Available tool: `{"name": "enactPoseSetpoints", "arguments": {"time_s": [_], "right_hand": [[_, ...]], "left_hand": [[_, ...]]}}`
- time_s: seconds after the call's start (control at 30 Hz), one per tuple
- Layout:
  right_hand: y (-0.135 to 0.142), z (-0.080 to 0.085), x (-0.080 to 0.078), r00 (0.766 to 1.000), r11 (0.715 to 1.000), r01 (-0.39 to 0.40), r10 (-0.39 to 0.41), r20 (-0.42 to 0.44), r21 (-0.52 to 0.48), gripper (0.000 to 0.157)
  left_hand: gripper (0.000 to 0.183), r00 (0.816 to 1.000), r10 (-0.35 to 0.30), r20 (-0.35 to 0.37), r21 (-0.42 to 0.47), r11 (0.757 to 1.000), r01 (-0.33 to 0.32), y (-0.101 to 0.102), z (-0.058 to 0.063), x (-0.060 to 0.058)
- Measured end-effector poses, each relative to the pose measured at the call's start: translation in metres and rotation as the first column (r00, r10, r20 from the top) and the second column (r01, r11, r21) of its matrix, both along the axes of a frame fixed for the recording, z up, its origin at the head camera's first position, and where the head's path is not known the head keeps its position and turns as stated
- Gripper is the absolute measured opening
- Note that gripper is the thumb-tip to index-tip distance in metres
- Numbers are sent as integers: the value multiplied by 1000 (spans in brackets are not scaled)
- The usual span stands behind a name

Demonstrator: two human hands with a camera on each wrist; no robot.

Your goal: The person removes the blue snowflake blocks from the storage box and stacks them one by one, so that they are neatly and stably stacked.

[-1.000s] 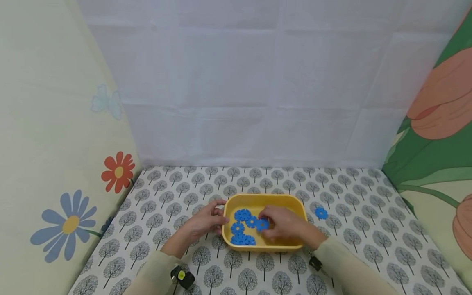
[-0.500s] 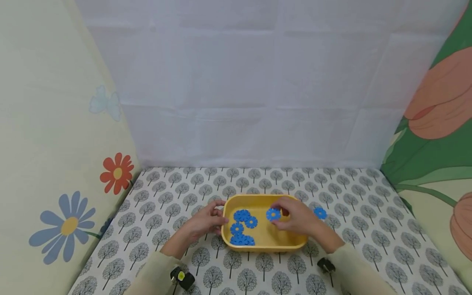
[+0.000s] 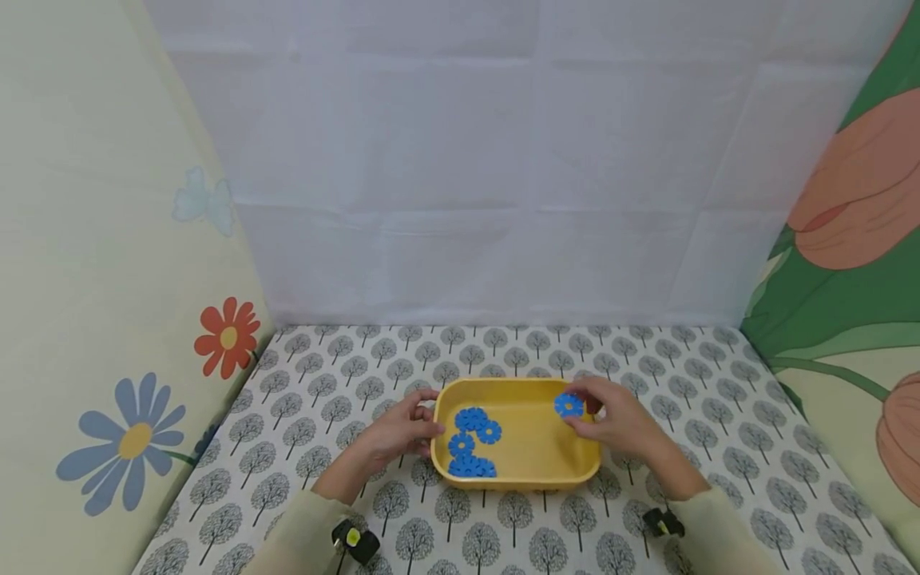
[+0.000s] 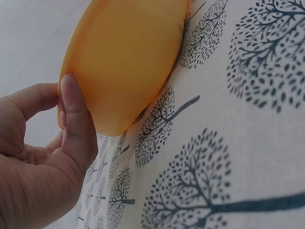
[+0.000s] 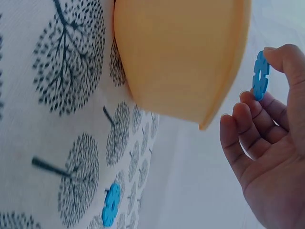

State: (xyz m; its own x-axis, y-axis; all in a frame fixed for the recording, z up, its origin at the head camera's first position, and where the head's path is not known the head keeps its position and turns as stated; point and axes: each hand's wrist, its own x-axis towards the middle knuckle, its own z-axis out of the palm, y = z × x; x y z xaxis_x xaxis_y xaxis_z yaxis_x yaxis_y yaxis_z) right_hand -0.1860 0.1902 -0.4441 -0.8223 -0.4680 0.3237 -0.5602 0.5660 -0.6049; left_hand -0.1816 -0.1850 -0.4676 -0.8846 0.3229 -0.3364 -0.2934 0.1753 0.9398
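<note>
A yellow tray [image 3: 535,447] sits in front of me, with several blue flower-shaped discs [image 3: 470,466] in its left half. At its left end, my left hand [image 3: 398,431] grips the rim, thumb against the outer wall [image 4: 126,57] in the left wrist view. My right hand [image 3: 616,417] pinches one blue flower-shaped disc [image 3: 563,402] by its edge, over the tray's right end. The right wrist view shows this held disc [image 5: 257,88] between thumb and fingertips, higher than the tray's rim.
Another blue disc [image 5: 108,215] lies on the tree-print cloth [image 5: 28,133] right of the tray; in the head view my right hand hides it. A white sheet [image 3: 446,160] hangs behind the table, and flower-print panels [image 3: 86,279] stand at the sides.
My right hand has lifted a blue disc from the tray's middle and carried it right, to the tray's right end. The left hand stays on the rim.
</note>
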Motion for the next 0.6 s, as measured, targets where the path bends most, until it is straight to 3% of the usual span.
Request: {"name": "enactPoseSetpoints", "arguments": {"time_s": [0.3,0.6], "right_hand": [[22,-5,-1,994,994,108,-108,13,32,36],[45,-12,-6,983,982,184,-183,-29,44,38]], "left_hand": [[64,1000,4,2,0,1000,-4,1,0,0],[64,1000,5,7,1,1000,-5,1,0,0]]}}
